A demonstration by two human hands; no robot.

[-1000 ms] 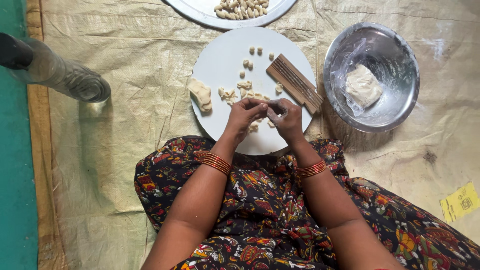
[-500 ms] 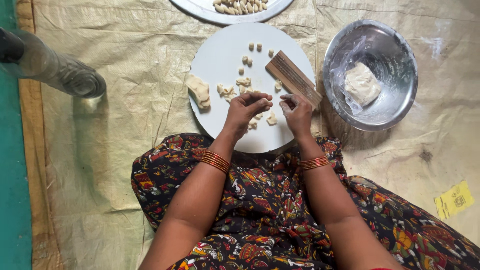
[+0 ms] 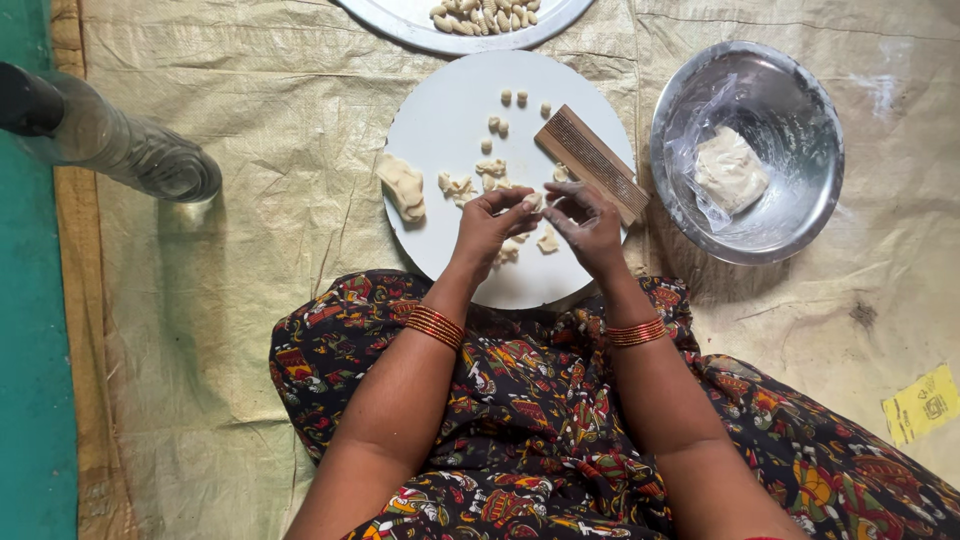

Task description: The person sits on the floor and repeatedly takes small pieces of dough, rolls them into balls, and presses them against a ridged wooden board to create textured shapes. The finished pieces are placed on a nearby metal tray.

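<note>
A small dough piece (image 3: 533, 201) is pinched between the fingertips of the left hand (image 3: 490, 225) and the right hand (image 3: 588, 222), both grips narrow, at the centre of one white round plate (image 3: 440, 110). One wooden ridged board (image 3: 592, 163) lies at 2 o'clock, one larger dough lump (image 3: 403, 187) at 9 o'clock. Five small pieces (image 3: 506, 97) sit towards 12 o'clock. One steel bowl (image 3: 790, 215) stands at 3 o'clock beyond the plate.

Floor covering: a tan woven plastic sheet (image 3: 260, 300), creased and stained. A green floor strip (image 3: 30, 400) runs along the left edge. Lighting: even, diffuse.
</note>
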